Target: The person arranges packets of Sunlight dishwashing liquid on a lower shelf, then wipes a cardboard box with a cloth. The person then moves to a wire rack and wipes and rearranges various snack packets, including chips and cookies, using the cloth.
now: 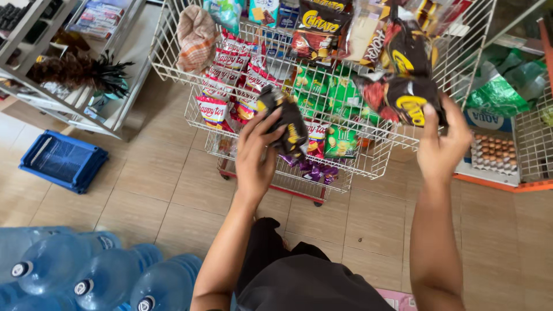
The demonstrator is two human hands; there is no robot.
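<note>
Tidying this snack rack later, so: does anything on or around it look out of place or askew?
One thing: a checked cloth is draped over the white wire rack at its upper left corner, among packaged snacks. The left hand holds a dark snack packet; the right hand grips a hanging dark packet. Nothing looks spilled.

A white wire rack (374,167) stood on a tiled floor (144,190), its tiers filled with red-and-white snack packets (222,86) and green snack packets (340,141), with purple wrappers (314,171) on the lowest tier. A checked cloth (197,35) hung over the rack's upper left rim. To the left, a feather duster (80,72) lay on a metal shelf (124,98), and a blue crate (62,160) sat on the floor beside it. Large blue water jugs (86,270) stood at the lower left. On the right sat a tray of brown eggs (494,151).
</note>
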